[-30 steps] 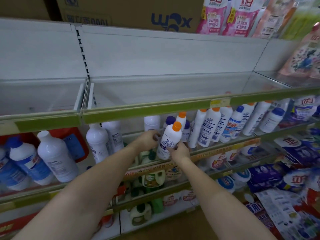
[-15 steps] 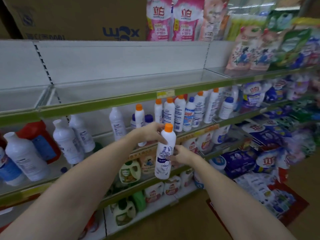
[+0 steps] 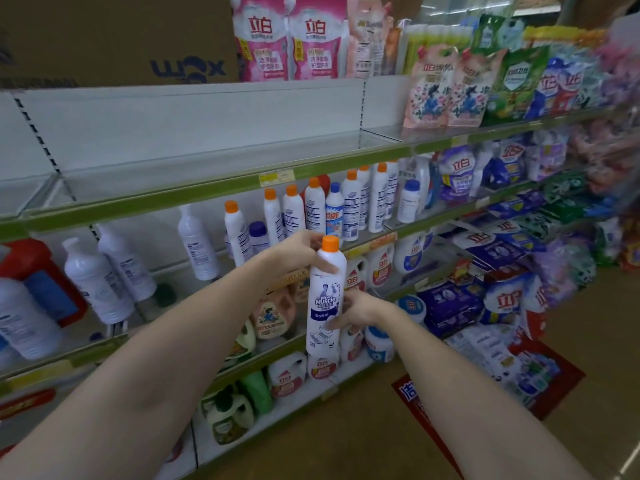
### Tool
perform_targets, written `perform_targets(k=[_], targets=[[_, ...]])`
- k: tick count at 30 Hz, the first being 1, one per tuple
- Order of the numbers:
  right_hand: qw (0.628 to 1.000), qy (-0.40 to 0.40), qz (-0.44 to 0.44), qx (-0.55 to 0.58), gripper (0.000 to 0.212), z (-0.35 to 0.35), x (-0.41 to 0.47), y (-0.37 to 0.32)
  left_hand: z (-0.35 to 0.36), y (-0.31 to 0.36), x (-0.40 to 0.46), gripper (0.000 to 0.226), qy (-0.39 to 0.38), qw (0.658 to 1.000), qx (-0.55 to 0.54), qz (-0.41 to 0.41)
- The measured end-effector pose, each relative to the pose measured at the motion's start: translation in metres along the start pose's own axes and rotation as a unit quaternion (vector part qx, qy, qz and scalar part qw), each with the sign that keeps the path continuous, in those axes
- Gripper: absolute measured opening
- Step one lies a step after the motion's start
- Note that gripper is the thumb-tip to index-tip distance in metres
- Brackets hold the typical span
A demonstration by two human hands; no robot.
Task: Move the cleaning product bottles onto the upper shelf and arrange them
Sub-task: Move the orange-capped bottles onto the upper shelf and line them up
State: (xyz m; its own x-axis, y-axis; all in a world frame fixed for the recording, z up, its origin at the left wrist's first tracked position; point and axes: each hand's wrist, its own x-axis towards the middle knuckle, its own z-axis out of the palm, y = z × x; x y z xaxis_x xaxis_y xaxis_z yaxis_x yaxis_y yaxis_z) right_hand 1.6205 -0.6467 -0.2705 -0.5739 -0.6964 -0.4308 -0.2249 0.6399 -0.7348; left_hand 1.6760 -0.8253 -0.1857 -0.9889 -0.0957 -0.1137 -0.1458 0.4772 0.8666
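I have the bottle (image 3: 325,299) in both hands, out in front of the shelves and clear of them; its long axis stands nearly upright, orange cap on top, label toward me. My left hand (image 3: 298,251) curls round the shoulder just under the cap; my right hand (image 3: 353,311) pinches the lower body from the right side, fingers on the label; so both grips close on the same bottle, one high and one low.

The relation that matters: the upper shelf (image 3: 207,199) lies above the bottle and further back, its green front edge well over the cap; between the two sits the middle shelf (image 3: 398,233), where the other orange-capped bottles (image 3: 294,209) stand in a row. I judge the next move to be a lift straight up along the bottle's own axis, then forward over that green edge; the left hand, being at the top, is nearer the shelf and would lead, while the right supports from below. The risk I see is the base catching the edge if I push forward before the bottle is high enough.
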Motion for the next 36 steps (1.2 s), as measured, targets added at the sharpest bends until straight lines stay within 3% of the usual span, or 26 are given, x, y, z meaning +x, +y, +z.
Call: perform_targets(k=[4,13,23,28,32,36], targets=[[0.998,0.010,-0.014,0.054,0.061,-0.002,-0.006,0.005,0.007,0.017,0.002,0.041,0.020,0.999,-0.035,0.003],[0.996,0.047,-0.011,0.078,0.059,-0.007,-0.009,0.009,0.018,0.019,0.007,0.051,0.047,0.997,-0.050,-0.018],[0.995,0.035,0.013,0.092,0.051,0.003,-0.006,0.004,0.017,0.014,0.006,0.034,0.051,0.997,-0.027,-0.046],[0.995,0.051,0.019,0.081,0.052,0.009,-0.005,0.000,0.022,0.009,0.003,0.047,0.077,0.993,0.006,-0.088],[0.997,0.065,0.015,0.024,0.046,0.010,-0.006,-0.004,0.034,0.010,0.005,0.077,0.091,0.990,-0.007,-0.110],[0.995,0.080,-0.003,-0.055,0.040,0.011,-0.009,-0.010,0.041,0.004,0.011,0.073,0.151,0.978,-0.018,-0.140]])
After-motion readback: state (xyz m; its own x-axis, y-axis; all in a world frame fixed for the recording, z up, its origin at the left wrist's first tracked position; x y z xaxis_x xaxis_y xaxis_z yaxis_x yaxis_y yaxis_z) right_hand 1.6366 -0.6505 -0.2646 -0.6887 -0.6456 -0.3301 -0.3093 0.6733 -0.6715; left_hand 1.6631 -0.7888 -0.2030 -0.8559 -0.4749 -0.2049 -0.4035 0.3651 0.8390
